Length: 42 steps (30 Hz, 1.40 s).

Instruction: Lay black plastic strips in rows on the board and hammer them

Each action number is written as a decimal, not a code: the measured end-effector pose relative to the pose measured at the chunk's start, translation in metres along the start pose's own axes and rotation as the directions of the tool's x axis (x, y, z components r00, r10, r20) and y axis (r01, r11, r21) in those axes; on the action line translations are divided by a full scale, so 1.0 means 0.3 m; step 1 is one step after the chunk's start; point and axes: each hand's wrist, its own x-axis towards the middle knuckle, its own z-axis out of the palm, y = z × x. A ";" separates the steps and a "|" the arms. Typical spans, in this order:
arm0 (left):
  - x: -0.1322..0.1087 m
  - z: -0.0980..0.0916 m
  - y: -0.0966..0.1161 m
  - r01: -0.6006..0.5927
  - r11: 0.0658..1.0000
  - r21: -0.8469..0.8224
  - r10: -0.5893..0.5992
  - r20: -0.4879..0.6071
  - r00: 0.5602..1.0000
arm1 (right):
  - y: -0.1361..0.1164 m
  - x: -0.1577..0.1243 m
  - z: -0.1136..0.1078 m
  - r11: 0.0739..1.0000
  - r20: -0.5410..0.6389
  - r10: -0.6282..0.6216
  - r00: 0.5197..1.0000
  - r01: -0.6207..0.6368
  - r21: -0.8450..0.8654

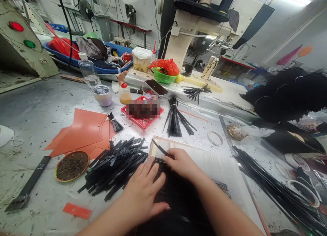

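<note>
Before me, beneath the grip, a pale board is partly covered by laid black strips, bare rightward. Leftward, a loose strip pile sits unlaid. The left hand lies spread; the right hand pinches one thin strip near the board's corner.

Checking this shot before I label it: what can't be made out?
All in the head view:
What lies on the red tray: blurred by pixelation.
Held end of the black strip: covered by the right hand.
Part of the black piece: hidden under the left hand; its near end cut off by the bottom edge.
White object: cut off by the left edge.
</note>
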 end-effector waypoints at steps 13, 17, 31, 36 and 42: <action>0.035 -0.002 -0.008 -0.020 0.999 0.037 0.020 -0.018 1.000 | 0.120 -0.081 -0.075 0.991 -0.096 0.092 0.991 -0.101 -0.092; 0.061 -0.009 0.011 -0.038 0.999 0.022 0.038 -0.018 0.999 | 0.092 -0.079 -0.068 0.980 -0.115 0.082 0.990 -0.101 -0.173; 0.073 0.015 0.039 -0.146 0.989 -0.007 0.146 0.088 0.985 | 0.082 -0.051 -0.082 0.964 -0.029 -0.188 0.982 0.190 0.186; 0.018 0.019 0.023 -0.164 0.982 0.097 0.167 -0.028 0.986 | 0.061 -0.034 -0.053 0.982 0.007 -0.167 0.986 0.166 0.093; -0.009 0.016 0.002 -0.067 0.985 0.158 0.088 -0.129 0.988 | 0.067 -0.042 -0.055 0.983 -0.018 -0.185 0.983 0.185 0.020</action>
